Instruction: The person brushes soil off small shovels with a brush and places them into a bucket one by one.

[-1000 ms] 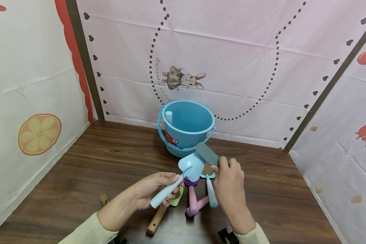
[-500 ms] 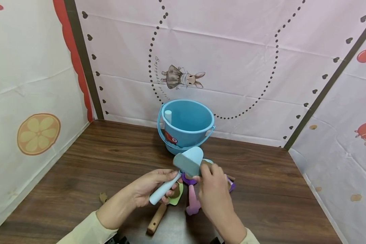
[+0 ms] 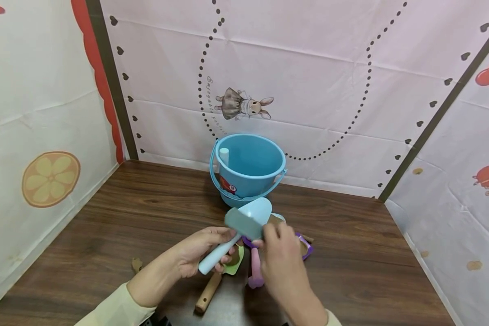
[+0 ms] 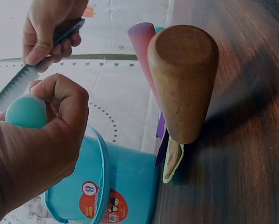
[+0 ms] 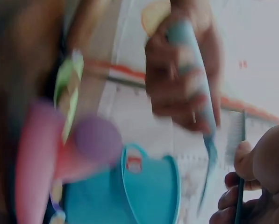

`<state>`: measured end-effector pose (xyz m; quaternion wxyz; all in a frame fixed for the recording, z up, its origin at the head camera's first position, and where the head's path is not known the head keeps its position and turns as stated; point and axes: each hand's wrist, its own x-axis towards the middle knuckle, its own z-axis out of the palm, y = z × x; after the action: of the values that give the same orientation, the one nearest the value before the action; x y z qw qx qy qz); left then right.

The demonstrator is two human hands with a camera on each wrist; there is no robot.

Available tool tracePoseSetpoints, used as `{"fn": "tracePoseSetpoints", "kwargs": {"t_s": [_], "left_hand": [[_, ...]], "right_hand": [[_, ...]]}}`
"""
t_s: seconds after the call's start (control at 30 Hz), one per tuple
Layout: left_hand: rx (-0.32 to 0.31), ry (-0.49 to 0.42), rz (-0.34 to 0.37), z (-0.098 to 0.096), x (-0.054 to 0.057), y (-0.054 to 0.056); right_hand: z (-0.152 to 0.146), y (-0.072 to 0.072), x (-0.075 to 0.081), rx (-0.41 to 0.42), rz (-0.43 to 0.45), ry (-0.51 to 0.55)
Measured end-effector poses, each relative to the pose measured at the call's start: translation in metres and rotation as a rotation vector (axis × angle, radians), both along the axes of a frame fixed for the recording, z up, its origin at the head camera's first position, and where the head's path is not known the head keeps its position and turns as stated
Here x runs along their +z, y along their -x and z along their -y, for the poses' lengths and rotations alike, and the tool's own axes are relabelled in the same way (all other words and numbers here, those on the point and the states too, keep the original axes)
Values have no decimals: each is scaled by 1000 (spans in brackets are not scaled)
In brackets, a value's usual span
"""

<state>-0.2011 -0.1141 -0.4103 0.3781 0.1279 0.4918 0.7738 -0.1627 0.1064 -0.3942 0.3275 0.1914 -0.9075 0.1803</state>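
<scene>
My left hand [image 3: 199, 246] grips a light blue garden trowel [image 3: 217, 257] by its handle, the scoop pointing up and away toward the bucket. A grey-green brush [image 3: 244, 224] is held in my right hand [image 3: 283, 265]. Its flat back overlaps the trowel's scoop and neck in the head view. Pale bristles [image 4: 18, 84] face the trowel side in the left wrist view. Below the hands lie a green-edged shovel with a wooden handle [image 3: 208, 293] and a toy tool with a pink handle [image 3: 256, 271], partly hidden by my right hand.
A blue bucket [image 3: 250, 182] with a pale handle [image 3: 224, 156] sticking up inside stands behind the hands. A purple-edged tool [image 3: 307, 248] and a light-blue-edged one [image 3: 276, 218] lie on the wooden table. A small brown piece [image 3: 136, 265] rests near my left forearm.
My right hand has brought the brush left and down, across the trowel's scoop toward its neck. The left hand stays nearly in place, and the scoop now points farther up and right.
</scene>
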Motion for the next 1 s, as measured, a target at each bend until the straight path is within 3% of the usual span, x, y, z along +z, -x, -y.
{"fn": "tracePoseSetpoints", "kwargs": {"t_s": [0.13, 0.4, 0.47, 0.63, 0.7, 0.8, 1.0], "left_hand": [[-9, -11, -2, 1, -1, 1], [-25, 19, -9, 0, -2, 2], [-20, 21, -1, 0, -1, 3], [-9, 15, 5, 1, 0, 2], [-7, 12, -6, 1, 1, 1], [-6, 12, -13, 0, 2, 1], [-13, 30, -20, -1, 3, 1]], "right_hand": [[4, 0, -7, -16, -25, -42], [-26, 28, -3, -225, 124, 71], [-26, 26, 0, -204, 123, 74], [-7, 6, 2, 17, 135, 45], [-1, 2, 0, 58, 139, 27], [-1, 4, -2, 22, 140, 36], [-20, 21, 0, -113, 212, 110]]}}
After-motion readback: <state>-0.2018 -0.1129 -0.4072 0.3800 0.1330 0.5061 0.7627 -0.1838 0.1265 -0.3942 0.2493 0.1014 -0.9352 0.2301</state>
